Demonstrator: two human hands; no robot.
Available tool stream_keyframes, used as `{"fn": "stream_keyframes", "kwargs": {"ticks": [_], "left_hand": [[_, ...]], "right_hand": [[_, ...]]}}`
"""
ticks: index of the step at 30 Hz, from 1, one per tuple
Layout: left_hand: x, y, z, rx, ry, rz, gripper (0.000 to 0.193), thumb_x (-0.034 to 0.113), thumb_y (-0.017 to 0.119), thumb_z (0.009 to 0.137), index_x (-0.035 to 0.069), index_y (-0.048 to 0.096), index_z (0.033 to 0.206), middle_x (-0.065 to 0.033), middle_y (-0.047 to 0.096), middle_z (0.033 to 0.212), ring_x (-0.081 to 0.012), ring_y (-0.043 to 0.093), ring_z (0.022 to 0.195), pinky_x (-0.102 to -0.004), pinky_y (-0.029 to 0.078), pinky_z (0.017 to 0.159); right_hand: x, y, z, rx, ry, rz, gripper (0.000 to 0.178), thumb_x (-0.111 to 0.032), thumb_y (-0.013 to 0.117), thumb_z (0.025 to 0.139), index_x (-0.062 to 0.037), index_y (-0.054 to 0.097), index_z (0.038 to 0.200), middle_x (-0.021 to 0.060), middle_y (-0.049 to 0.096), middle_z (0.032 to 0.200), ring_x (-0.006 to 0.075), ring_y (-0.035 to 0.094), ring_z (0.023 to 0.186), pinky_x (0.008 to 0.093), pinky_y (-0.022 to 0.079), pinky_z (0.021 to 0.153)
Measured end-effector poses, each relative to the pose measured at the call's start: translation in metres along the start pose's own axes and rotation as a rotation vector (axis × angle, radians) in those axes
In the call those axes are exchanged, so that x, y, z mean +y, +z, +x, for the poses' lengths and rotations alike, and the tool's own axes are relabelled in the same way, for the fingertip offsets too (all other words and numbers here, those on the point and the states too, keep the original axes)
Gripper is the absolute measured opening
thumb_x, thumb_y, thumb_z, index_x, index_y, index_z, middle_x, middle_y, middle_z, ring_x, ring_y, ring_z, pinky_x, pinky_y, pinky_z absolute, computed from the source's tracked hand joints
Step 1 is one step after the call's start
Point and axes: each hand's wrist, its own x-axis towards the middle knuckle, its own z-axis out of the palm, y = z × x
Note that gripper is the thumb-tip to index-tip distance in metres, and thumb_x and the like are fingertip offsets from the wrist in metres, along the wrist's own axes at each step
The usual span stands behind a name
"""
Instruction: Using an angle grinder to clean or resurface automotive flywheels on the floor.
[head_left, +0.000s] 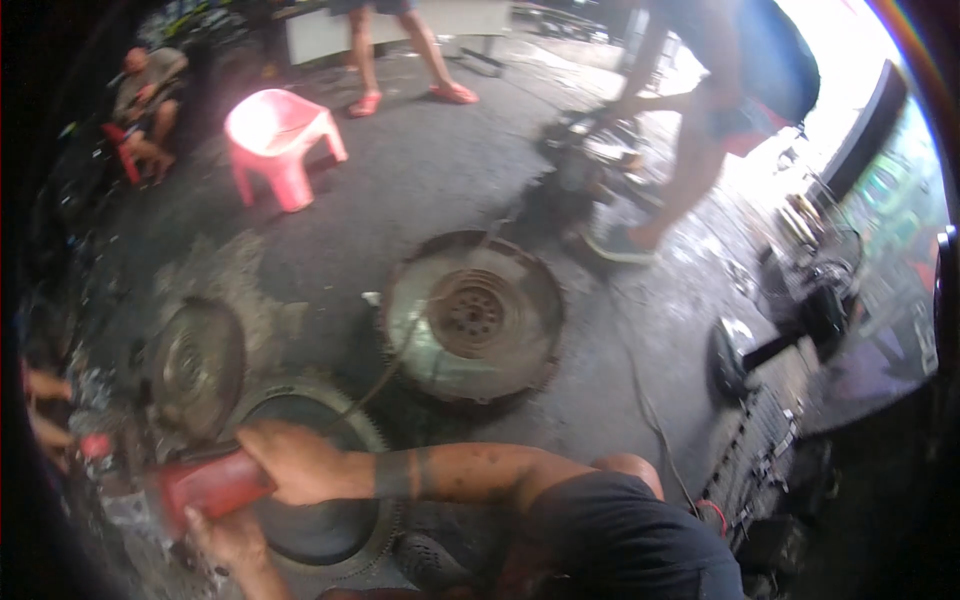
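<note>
Head view: stained grey floor point(345, 230); one pink chair point(275, 145), three metal discs point(473, 316); left hand point(228, 540) and right hand point(295, 463) grip one red tool point(213, 487).

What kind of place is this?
It's probably a workshop for fixing machines. A big toothed metal ring and a round, bowl-like metal part lie on the stained floor, and the right hand grips what looks like a red power tool.
</note>
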Motion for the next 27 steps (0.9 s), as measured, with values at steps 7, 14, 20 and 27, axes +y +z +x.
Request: {"fn": "stream_keyframes", "kwargs": {"ticks": [7,14,20,27], "left_hand": [[-0.002,0.022,0.001,0.028,0.044,0.061,0.067,0.04,0.066,0.087,0.007,0.041,0.139,-0.0107,0.048,0.136,-0.0283,0.046,0.126,-0.0499,0.034,0.108],[-0.004,0.023,0.003,-0.008,0.056,0.111,0.068,0.04,0.066,0.086,0.007,0.04,0.139,-0.011,0.048,0.136,-0.0297,0.045,0.127,-0.0503,0.035,0.107],[-0.012,0.011,0.008,0.136,0.055,0.071,0.066,0.041,0.064,0.087,0.005,0.041,0.138,-0.0131,0.048,0.135,-0.0312,0.045,0.126,-0.0524,0.033,0.107],[0.004,0.065,0.003,-0.068,0.084,0.291,0.053,0.046,0.057,0.091,0.003,0.056,0.121,-0.0137,0.056,0.126,-0.0347,0.05,0.121,-0.054,0.034,0.106]], "right_hand": [[-0.014,-0.013,0.0,-0.046,0.053,-0.03,0.073,-0.006,0.074,0.066,0.0067,0.038,0.128,0.0258,0.054,0.113,0.0419,0.058,0.104,0.0488,0.05,0.085],[-0.007,-0.006,0.0,-0.031,0.067,-0.01,0.076,-0.011,0.077,0.064,0.0035,0.04,0.129,0.0237,0.056,0.113,0.0409,0.058,0.104,0.0491,0.05,0.086],[0.0,-0.007,-0.005,0.028,0.043,-0.001,0.076,-0.01,0.075,0.065,0.005,0.04,0.13,0.0251,0.056,0.111,0.0417,0.056,0.104,0.049,0.049,0.085],[-0.001,0.009,-0.002,-0.049,0.089,0.059,0.074,-0.005,0.072,0.065,0.0071,0.039,0.129,0.025,0.052,0.116,0.041,0.056,0.107,0.0485,0.049,0.086]]}}
